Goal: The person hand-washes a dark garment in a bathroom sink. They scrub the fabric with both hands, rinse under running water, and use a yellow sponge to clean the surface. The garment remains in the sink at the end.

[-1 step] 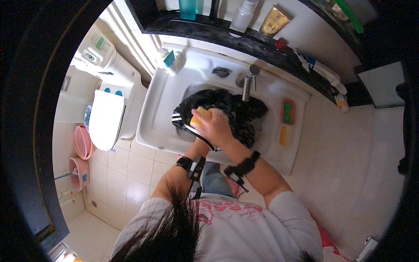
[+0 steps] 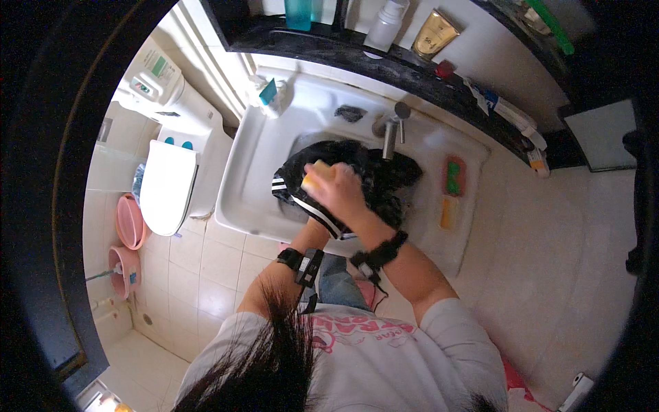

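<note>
In one sink [image 2: 264, 147], the right grip [image 2: 342, 194] holds one yellow block [image 2: 316, 181] over black cloth [image 2: 386, 180]; left grip: cannot tell.

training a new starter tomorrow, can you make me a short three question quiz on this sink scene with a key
1. Multiple choice: what is in the grip of the right hand?
a) a toothbrush
b) a yellow block
c) a spray bottle
2. True or false: the pink dish lies to the right of the faucet in the picture.
3. Fill in the blank: the left hand is out of sight beneath the ____ with white stripes.

Key:
1. b
2. True
3. black cloth
</note>
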Motion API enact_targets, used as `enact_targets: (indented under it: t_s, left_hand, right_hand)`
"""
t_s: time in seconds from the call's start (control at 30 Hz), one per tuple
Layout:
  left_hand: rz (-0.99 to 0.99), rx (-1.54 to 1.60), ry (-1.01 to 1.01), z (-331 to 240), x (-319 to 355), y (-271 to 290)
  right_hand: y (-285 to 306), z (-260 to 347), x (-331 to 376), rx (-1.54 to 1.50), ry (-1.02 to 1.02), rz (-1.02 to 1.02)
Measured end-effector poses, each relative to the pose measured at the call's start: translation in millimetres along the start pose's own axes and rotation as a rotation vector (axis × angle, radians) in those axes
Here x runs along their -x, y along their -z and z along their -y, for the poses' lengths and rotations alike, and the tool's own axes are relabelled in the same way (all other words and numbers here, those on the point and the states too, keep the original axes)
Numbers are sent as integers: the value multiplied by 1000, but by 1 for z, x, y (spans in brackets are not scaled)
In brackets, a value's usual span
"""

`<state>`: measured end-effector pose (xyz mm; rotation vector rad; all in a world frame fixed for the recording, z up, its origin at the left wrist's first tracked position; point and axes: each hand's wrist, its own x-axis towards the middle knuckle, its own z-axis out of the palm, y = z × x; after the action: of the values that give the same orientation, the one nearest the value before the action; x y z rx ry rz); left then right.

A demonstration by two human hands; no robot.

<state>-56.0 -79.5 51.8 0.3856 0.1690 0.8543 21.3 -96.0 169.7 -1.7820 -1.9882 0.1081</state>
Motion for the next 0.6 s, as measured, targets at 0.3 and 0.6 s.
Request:
enact_targets:
  t_s: [0.3, 0.6]
  left_hand:
    - [-19, -497, 132, -33, 32, -8]
    - [-890, -1084, 101, 14, 18, -43]
  right_hand:
    - [-2, 32, 2, -87, -114, 155]
    - [-16, 27, 20, -174, -221, 139]
